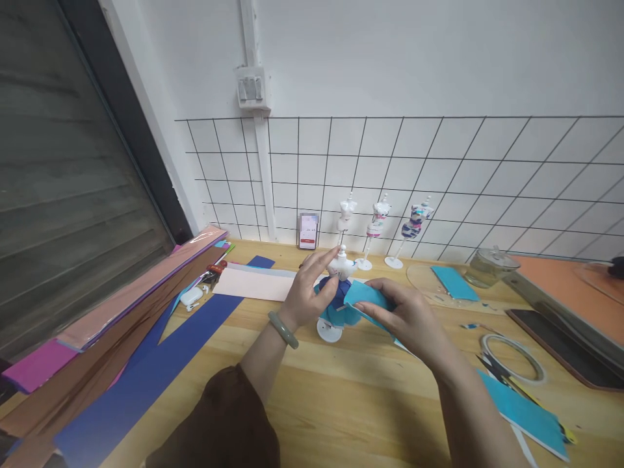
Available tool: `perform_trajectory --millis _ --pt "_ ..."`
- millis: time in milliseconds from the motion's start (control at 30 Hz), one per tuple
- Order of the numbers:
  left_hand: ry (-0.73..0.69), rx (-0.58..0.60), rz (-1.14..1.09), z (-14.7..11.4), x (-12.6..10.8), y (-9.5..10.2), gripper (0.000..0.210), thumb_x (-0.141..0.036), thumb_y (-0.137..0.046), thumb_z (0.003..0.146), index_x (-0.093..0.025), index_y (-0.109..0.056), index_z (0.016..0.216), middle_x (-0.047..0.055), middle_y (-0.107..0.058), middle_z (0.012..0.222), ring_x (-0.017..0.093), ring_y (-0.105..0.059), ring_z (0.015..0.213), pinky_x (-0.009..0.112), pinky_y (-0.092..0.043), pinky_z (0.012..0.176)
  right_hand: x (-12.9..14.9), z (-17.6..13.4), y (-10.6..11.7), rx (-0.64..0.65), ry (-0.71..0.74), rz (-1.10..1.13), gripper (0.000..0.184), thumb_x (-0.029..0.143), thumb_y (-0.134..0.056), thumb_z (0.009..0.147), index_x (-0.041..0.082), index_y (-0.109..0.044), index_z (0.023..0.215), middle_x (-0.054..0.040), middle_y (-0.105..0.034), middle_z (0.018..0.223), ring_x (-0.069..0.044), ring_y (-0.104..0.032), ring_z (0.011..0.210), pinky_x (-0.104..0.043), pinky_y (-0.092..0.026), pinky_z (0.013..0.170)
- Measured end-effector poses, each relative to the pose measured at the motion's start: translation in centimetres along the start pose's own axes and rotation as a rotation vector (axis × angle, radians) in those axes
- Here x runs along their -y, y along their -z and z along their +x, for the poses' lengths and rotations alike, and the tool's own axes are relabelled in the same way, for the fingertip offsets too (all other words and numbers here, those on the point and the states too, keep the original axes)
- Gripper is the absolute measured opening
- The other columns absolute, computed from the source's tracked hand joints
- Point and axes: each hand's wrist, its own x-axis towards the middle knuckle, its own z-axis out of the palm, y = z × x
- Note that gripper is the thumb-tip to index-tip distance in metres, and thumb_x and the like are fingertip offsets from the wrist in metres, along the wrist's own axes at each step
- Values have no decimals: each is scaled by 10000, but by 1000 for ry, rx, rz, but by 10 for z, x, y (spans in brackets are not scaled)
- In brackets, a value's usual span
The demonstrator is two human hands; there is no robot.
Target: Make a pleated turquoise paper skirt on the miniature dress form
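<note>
A miniature white dress form stands upright on a round white base, wearing a dark blue wrap and a turquoise paper skirt. My left hand is at its left side, the thumb against the front of the bust and the stretched fingers up by the neck. Between the thumb and fingers of my right hand is a strip of turquoise crepe paper, held right at the form's side. Its lower end hangs below my right hand. A small thin piece sticks out near the paper's left edge.
Behind stand three more dress forms and a phone. Folded papers, a blue strip and an earbud case lie left. Right are a tape roll, scissors, turquoise paper and a glass pot.
</note>
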Motion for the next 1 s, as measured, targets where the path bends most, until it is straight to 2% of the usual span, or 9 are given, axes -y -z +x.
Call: perform_trajectory --millis 267,433,533,600,633,667,800,867,1000 --pt "84 -71 -39 -2 3 -7 681 -98 -553 771 -264 -353 1401 79 -550 1242 215 -507 1173 384 -358 1052 5 -2 3 15 -14 -4 263 470 -604 824 227 -639 918 -21 -685 769 -161 -585 623 -266 -459 543" --pt "30 -34 -48 -2 0 -4 693 -98 -530 770 -266 -320 1409 93 -441 1400 244 -429 1277 415 -322 1082 6 -2 4 24 -18 -7 258 463 -597 830 223 -638 915 -23 -683 756 -152 -566 603 -262 -450 527" --pt "-18 -251 99 0 -14 1 492 -161 -554 790 -221 -466 1271 103 -525 1288 253 -473 1206 427 -359 1036 5 -4 4 -10 -11 -42 274 482 -601 822 225 -633 910 -17 -665 723 -145 -550 575 -256 -435 499" --pt "25 -409 203 1 -29 3 215 -240 -590 808 -198 -579 1018 70 -622 1007 215 -565 981 382 -436 909 6 -6 4 -52 10 -68 295 496 -610 812 225 -625 926 -19 -662 726 -147 -554 575 -258 -432 495" --pt "85 -387 217 2 -38 4 101 -280 -589 825 -193 -590 877 37 -621 841 178 -574 829 338 -463 810 8 -7 4 -82 32 -76 304 496 -619 806 223 -619 940 -25 -667 746 -151 -564 591 -261 -436 504" --pt "172 -292 185 2 -46 4 146 -330 -586 837 -189 -585 802 13 -600 731 147 -553 710 297 -468 710 9 -8 4 -116 59 -82 308 490 -628 802 221 -613 953 -32 -674 771 -156 -577 613 -264 -443 519" --pt "497 50 -168 2 -68 0 295 -468 -573 837 -175 -581 805 -8 -588 642 112 -551 585 219 -447 528 21 -11 2 -261 126 -133 236 420 -571 862 220 -594 984 -48 -685 803 -167 -605 644 -286 -462 581" --pt "561 119 -288 2 -70 -2 293 -460 -595 824 -168 -595 836 0 -614 662 117 -585 601 219 -480 548 26 -12 -1 -319 117 -159 199 370 -501 908 223 -587 1009 -55 -691 830 -168 -620 657 -293 -470 610" --pt "566 130 -364 2 -72 -2 249 -397 -613 826 -165 -620 918 16 -653 735 128 -634 674 223 -530 610 30 -12 -6 -372 118 -173 207 306 -440 941 205 -576 1060 -63 -695 861 -168 -643 696 -281 -474 629"
